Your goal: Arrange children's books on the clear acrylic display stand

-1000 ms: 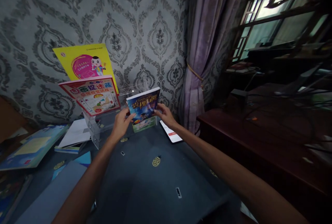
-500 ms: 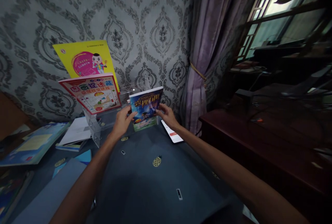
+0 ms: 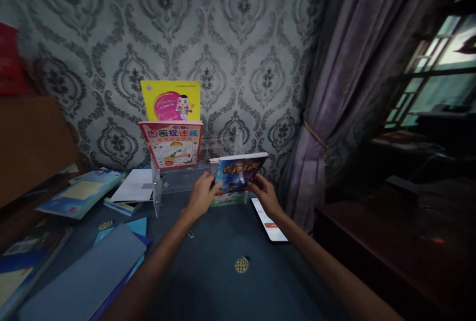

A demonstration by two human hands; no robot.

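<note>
- Dark-blue tablecloth [image 3: 208,281]: covers the lower centre of the frame. A yellow pineapple print [image 3: 241,264] shows on it.
- Grey-blue folder [image 3: 92,271]: lies flat, lower left of the frame; no lettering visible on its upper face.
- Phone [image 3: 273,226]: lies screen up, right of centre, just beside the right forearm. Red bar on the white screen; text too small to read.
- Left hand [image 3: 203,194]: clamped on the left edge of the blue book [image 3: 232,180], thumb toward the cover.
- Right hand [image 3: 266,194]: clamped on the right edge of the same book. Both hands touch it; neither is nearer.
- Blue book, position: centre of the frame, held between the hands, pale edge uppermost. Its visible breadth runs from hand to hand, rising slightly to the right. The cover is foreshortened; the true long axis cannot be confirmed. Gold title characters are present, too blurred to read.
- Green cover [image 3: 228,200]: directly below the blue book in the frame, partly hidden.
- Clear stand [image 3: 156,194]: centre left, behind the left hand.
- Red book [image 3: 173,147]: upright at the stand; title reads 图画捉迷藏.
- Yellow book [image 3: 171,100]: behind the red book, leaning back; small print illegible.
- Patterned wallpaper [image 3: 223,38]: fills the upper background.
</note>
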